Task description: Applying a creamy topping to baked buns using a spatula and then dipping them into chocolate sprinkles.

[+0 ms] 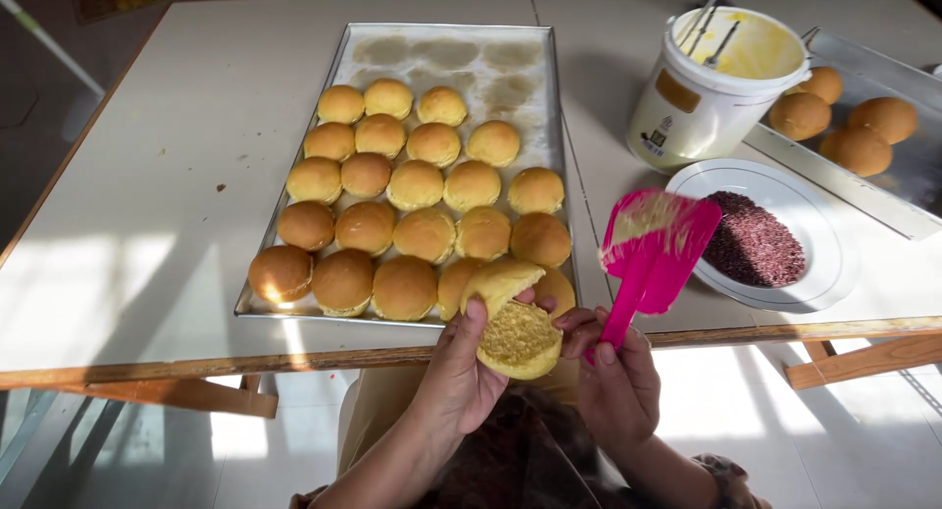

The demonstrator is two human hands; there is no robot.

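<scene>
A wide, pale cream table (pixel 186 166) filled the view, with a wooden edge strip along the side nearest the person. On it lay a long rectangular metal baking tray (pixel 444 48), its near two-thirds packed with rows of round golden-brown buns (pixel 424 234) and its far end bare but for greasy marks. At the right edge a second metal tray (pixel 913 176) held a few more browned buns (pixel 859 148). Between the trays stood a round white plastic tub (pixel 699 107) of yellow spread, with a tan rectangular label and a smaller dark printed patch on its side, and metal utensils leaning inside. In front of it sat a round white plate (pixel 814 274) bearing a heap of dark chocolate sprinkles (pixel 754 244). Below the table edge, the person's left hand (pixel 461 367) was curled around a split bun (pixel 517 328), thumb on the lifted top half, so the crumbly cut face was open to view. The right hand (pixel 613 367) was closed around the handle of a bright pink plastic spatula (pixel 655 249), whose broad blade, smeared with pale yellow spread, was raised just right of the bun and not touching it. The step in hand appeared to be filling the opened bun; the next move would seem to call for bringing the loaded blade down onto the cut face while the left hand kept the halves apart.
</scene>
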